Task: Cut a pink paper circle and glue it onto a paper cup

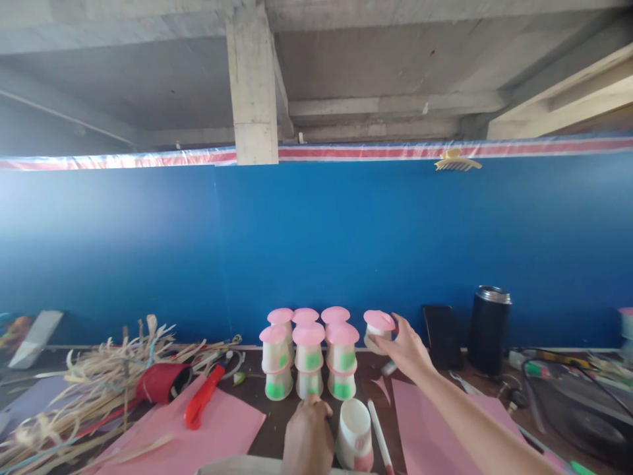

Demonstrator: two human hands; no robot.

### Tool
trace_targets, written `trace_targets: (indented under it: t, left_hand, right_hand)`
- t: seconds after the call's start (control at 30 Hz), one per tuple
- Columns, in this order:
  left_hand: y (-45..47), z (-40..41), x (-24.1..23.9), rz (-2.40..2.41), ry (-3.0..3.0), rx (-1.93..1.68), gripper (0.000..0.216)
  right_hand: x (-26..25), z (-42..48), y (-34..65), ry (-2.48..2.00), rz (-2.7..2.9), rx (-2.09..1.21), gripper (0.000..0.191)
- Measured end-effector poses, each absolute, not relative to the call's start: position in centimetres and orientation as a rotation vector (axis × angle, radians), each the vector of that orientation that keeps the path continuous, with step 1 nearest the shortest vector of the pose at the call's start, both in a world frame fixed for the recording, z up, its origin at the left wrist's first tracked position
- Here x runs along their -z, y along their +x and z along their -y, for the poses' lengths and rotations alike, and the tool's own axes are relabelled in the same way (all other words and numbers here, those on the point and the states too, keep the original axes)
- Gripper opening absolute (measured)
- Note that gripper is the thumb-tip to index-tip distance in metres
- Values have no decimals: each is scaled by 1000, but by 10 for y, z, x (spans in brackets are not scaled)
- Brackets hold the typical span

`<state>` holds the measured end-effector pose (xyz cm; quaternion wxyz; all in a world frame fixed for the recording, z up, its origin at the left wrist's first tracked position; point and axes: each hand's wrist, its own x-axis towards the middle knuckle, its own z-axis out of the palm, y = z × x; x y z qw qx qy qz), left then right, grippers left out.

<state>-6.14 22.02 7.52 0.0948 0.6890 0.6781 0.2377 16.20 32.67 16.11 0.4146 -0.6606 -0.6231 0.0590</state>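
Observation:
My right hand (409, 349) has its thumb and fingers round a white paper cup (374, 338) with a pink paper disc (379, 320) on top. To its left stand several stacked paper cups (278, 384) with green patches, in two rows, each topped by a pink disc. My left hand (309, 432) is closed in front of the middle stack; its fingertips and anything in them are hidden. Just right of it is a separate paper cup (355, 429), beside a white pen-like stick (379, 435).
Pink paper sheets (237, 422) lie on both sides. On the left are a heap of straw-like strips (109, 369), a red-handled cutter (205, 396) and a red cup-like object (161, 382). A phone (442, 336) and black flask (488, 330) stand against the blue partition (321, 244).

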Motion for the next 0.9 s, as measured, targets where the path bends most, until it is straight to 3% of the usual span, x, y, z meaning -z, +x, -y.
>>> trace_targets:
  t: [0.47,0.9]
  left_hand:
    - [-60,-220,-73,-2017,1951,-772,34]
    - [-60,-216,-77,-1994,1931,-847,35]
  right_hand:
    - [-251,-340,107,-1684,1599,-176,91]
    - [-249,-345,49,-1809,1607,-124,94]
